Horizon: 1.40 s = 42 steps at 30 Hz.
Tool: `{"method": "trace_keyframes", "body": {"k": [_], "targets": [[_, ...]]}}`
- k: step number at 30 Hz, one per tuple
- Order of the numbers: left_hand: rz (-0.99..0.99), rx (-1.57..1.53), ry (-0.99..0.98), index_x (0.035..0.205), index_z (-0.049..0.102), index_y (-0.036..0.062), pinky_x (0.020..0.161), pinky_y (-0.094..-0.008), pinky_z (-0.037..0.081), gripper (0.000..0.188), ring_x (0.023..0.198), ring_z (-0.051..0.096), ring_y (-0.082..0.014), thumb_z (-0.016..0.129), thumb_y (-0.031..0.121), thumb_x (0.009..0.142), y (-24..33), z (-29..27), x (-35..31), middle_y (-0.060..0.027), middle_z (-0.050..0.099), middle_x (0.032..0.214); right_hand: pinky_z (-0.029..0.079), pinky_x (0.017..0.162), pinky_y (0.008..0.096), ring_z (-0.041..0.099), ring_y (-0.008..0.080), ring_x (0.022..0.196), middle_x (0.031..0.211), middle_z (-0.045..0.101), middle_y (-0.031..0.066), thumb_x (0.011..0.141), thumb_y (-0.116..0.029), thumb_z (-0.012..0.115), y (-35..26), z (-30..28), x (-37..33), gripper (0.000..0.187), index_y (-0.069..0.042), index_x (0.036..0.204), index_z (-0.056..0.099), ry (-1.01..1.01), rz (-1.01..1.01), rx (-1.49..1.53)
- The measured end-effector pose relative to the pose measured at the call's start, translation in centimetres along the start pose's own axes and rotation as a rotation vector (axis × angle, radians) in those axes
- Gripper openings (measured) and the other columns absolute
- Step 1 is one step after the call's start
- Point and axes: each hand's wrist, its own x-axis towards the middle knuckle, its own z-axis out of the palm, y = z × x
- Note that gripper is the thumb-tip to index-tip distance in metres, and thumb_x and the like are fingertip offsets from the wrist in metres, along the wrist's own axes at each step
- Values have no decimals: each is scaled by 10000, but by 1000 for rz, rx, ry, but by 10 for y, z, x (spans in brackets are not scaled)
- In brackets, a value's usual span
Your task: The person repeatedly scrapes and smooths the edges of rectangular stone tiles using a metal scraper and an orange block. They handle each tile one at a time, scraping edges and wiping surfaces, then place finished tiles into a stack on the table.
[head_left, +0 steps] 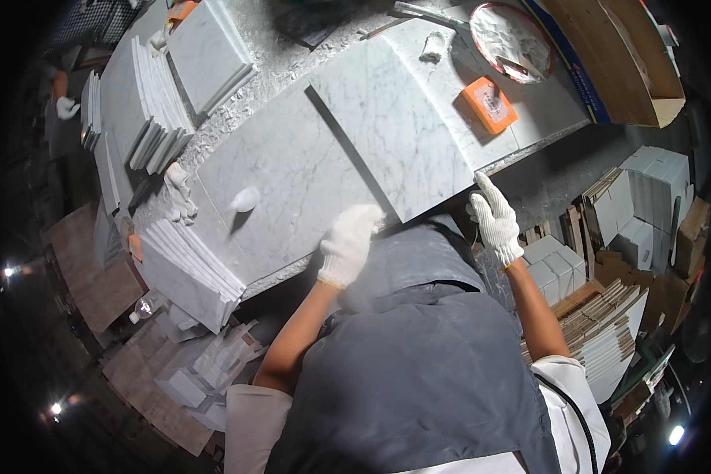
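Observation:
A rectangular grey-veined white marble tile (395,118) lies at an angle on top of larger marble slabs (268,174), its left edge throwing a dark shadow. My left hand (347,245), in a white knit glove, is at the tile's near left corner, fingers together and curled against its edge; the fingertips are partly hidden. At the near right corner is my right hand (496,221), also gloved, its fingers stretched and apart with the tips by the tile's edge. A small white rounded object (246,199) rests on the slab left of the tile.
An orange block-shaped tool (490,105) and a round tub of white paste (512,41) sit beyond the tile, right. A cardboard box (628,59) is at far right. Stacked marble tiles (146,103) line the left; white cartons (557,268) stand below right. Another person's gloved hand (67,107) shows far left.

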Motion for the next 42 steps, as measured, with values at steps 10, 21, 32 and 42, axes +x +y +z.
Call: {"method": "trace_keyframes", "body": {"k": [10, 21, 32, 42], "targets": [[-684, -980, -60, 1468, 458, -59, 912, -373, 602, 548, 1115, 674, -230, 636, 172, 1005, 17, 12, 16, -150, 624, 1262, 558, 829, 270, 653, 98, 909, 1108, 710, 24, 1062, -211, 628, -20, -23, 2, 469, -48, 1496, 556, -128, 217, 203], [-714, -955, -85, 1215, 528, 31, 923, -378, 580, 270, 933, 621, -153, 617, 154, 992, 29, 16, 31, -47, 553, 1038, 540, 759, 241, 633, 93, 855, 1061, 694, 18, 1049, -160, 630, -19, -2, 10, 505, -23, 1521, 514, -65, 156, 188], [-837, -852, -27, 1271, 525, 24, 843, -460, 595, 446, 932, 626, -184, 691, 332, 995, 24, 16, 35, -75, 558, 1134, 499, 631, 229, 612, 95, 739, 913, 668, 31, 1040, -192, 648, -65, -3, -8, 510, 25, 1487, 533, -100, 305, 453], [-912, -893, 82, 1528, 468, 145, 683, -440, 582, 766, 1043, 669, -218, 606, 660, 978, 46, 0, 50, -91, 624, 1332, 506, 717, 241, 618, 70, 798, 911, 711, 6, 1019, -263, 675, -78, -19, 6, 326, -10, 1217, 725, -131, 406, 514]]}}
